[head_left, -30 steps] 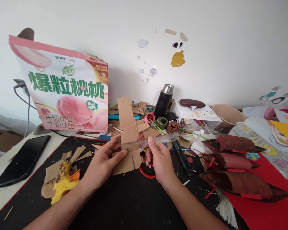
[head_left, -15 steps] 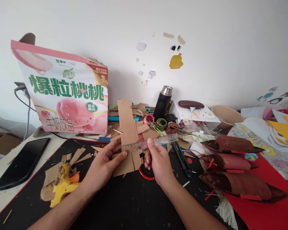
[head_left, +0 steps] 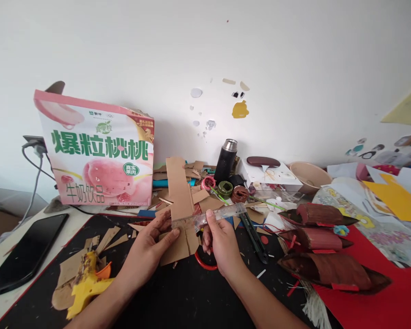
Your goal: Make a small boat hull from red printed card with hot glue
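Note:
A long cardboard strip (head_left: 180,192) stands out from between my hands, with a torn lower flap (head_left: 180,249) nearest me. My left hand (head_left: 150,244) is closed on its left edge, thumb on top. A clear plastic ruler (head_left: 226,211) lies across the cardboard, tilted up to the right. My right hand (head_left: 221,240) pinches this ruler, thumb on its upper face and fingers beneath. Just under the right hand shows the red handle of scissors (head_left: 205,262). To its right, a dark green utility knife (head_left: 255,240) rests on the black mat (head_left: 164,304).
A yellow glue gun (head_left: 89,283) and cardboard scraps lie left, beside a black phone (head_left: 27,253). Behind stand a pink drink carton (head_left: 102,160), a black thermos (head_left: 226,160) and open paint jars (head_left: 225,188). Brown model boats (head_left: 339,272) sit right, on red paper (head_left: 373,301).
The view has tilted upward and shifted slightly, so the scene sits lower in the picture. Both hands keep their hold on the cardboard and ruler, with little visible movement between them.

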Demonstrator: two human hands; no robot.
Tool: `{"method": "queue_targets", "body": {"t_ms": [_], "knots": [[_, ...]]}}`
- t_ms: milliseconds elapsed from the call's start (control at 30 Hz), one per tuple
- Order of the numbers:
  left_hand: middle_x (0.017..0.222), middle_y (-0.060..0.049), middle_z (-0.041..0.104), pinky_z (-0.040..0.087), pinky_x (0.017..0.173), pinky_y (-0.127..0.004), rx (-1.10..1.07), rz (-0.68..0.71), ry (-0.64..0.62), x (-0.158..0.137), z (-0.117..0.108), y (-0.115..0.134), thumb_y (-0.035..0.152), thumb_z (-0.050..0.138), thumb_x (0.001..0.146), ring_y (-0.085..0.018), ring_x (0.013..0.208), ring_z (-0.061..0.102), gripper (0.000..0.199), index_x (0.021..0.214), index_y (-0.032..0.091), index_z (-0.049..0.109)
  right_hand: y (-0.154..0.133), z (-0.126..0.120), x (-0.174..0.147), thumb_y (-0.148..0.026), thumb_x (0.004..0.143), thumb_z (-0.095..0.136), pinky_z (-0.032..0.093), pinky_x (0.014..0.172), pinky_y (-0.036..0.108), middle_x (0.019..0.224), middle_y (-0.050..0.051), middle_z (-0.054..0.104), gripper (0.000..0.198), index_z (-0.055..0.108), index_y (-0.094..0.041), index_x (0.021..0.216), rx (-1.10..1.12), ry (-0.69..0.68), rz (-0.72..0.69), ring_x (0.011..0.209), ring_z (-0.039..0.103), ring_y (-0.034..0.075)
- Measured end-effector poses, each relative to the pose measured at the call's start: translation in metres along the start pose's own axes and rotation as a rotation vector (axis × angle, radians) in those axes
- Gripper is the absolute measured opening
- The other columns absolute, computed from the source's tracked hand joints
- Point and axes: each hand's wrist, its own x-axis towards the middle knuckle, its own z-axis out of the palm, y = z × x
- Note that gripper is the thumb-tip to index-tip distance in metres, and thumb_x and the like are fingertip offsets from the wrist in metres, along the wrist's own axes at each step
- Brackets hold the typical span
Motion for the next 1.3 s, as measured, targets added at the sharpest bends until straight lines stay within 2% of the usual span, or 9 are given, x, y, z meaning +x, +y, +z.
{"method": "queue_targets", "body": {"t_ms": [133, 300, 600, 767, 1167, 1300], "knots": [[0.135, -0.014, 0.076, 0.058, 0.107, -0.044, 0.005, 0.002, 0.048, 0.0006, 0.0007, -0.0016, 0.050, 0.087, 0.079, -0.033, 0.128, 0.068, 0.071, 0.139, 0.020, 0.064, -0.0002, 0.0000, 0.0002, -0.087, 0.083, 0.057, 0.025, 0.035, 0.020, 0.038, -0.001, 0.046, 0.074, 0.048, -0.022, 0.050, 0.001, 0.001, -0.004, 0.034, 0.040, 0.009], [0.133, -0.015, 0.076, 0.058, 0.106, -0.045, -0.001, -0.017, 0.049, 0.0012, 0.0020, -0.0004, 0.053, 0.088, 0.076, -0.035, 0.128, 0.068, 0.077, 0.141, 0.020, 0.062, 0.0006, 0.0002, 0.0004, -0.090, 0.082, 0.055, 0.025, 0.035, 0.020, 0.038, -0.002, 0.043, 0.077, 0.046, -0.022, 0.047, -0.008, 0.003, -0.011, 0.034, 0.041, 0.009], [0.132, -0.015, 0.077, 0.059, 0.105, -0.047, -0.017, -0.044, 0.057, 0.0049, 0.0002, -0.0046, 0.053, 0.089, 0.075, -0.037, 0.128, 0.068, 0.072, 0.135, 0.021, 0.067, 0.0054, 0.0011, 0.0028, -0.087, 0.083, 0.058, 0.025, 0.034, 0.020, 0.040, -0.004, 0.043, 0.074, 0.045, -0.022, 0.050, 0.017, 0.019, -0.021, 0.034, 0.043, 0.009], [0.134, -0.016, 0.076, 0.057, 0.107, -0.048, 0.003, -0.043, 0.074, 0.0055, -0.0004, -0.0054, 0.056, 0.090, 0.071, -0.038, 0.130, 0.067, 0.076, 0.135, 0.020, 0.067, 0.0079, 0.0015, 0.0045, -0.088, 0.083, 0.056, 0.023, 0.034, 0.020, 0.040, -0.003, 0.042, 0.075, 0.045, -0.022, 0.049, 0.007, 0.021, -0.019, 0.033, 0.042, 0.009], [0.139, -0.016, 0.073, 0.055, 0.110, -0.049, -0.018, -0.042, 0.021, 0.0060, -0.0006, -0.0049, 0.056, 0.088, 0.075, -0.037, 0.134, 0.064, 0.075, 0.136, 0.020, 0.064, 0.0060, 0.0015, 0.0038, -0.091, 0.080, 0.056, 0.023, 0.034, 0.019, 0.039, -0.004, 0.040, 0.079, 0.044, -0.021, 0.046, 0.005, 0.013, -0.013, 0.032, 0.042, 0.008], [0.137, -0.017, 0.074, 0.051, 0.114, -0.051, -0.024, -0.057, 0.050, 0.0065, -0.0013, -0.0068, 0.055, 0.090, 0.073, -0.037, 0.136, 0.063, 0.082, 0.141, 0.018, 0.060, 0.0059, 0.0015, 0.0036, -0.089, 0.081, 0.058, 0.025, 0.034, 0.019, 0.040, -0.003, 0.044, 0.076, 0.046, -0.021, 0.050, 0.021, 0.017, -0.019, 0.034, 0.042, 0.008]]}}
